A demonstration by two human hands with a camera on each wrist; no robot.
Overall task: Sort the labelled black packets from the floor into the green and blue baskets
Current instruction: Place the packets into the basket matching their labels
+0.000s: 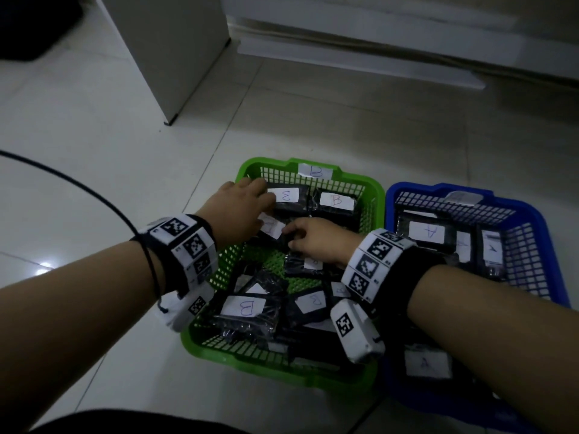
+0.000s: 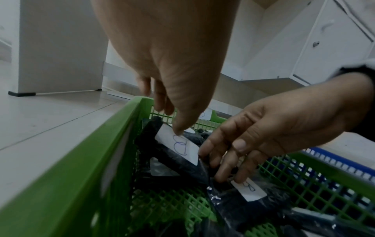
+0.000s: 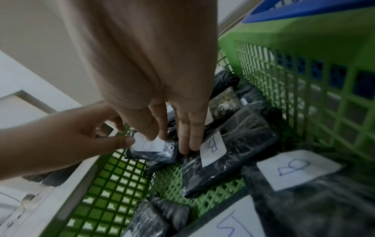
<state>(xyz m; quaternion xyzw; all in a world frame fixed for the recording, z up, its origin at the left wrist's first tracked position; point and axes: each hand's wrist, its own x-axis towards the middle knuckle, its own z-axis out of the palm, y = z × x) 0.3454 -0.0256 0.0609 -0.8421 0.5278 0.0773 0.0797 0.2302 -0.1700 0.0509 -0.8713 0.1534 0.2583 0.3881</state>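
One B packet (image 3: 154, 156) lying left-to-right in the green basket (image 1: 376, 189), left grip (image 1: 238, 208) pinching its left end, straight fingers of the right grip (image 1: 316, 239) touching its right end.

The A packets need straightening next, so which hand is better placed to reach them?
Probably right: the right hand lies nearer the blue basket, while the left hand pinches a B packet farther off in the green basket.

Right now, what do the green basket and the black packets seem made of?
The green basket: probably moulded plastic, from its lattice walls and smooth rim. The black packets: apparently wrapped in glossy clear film that crinkles and glints.
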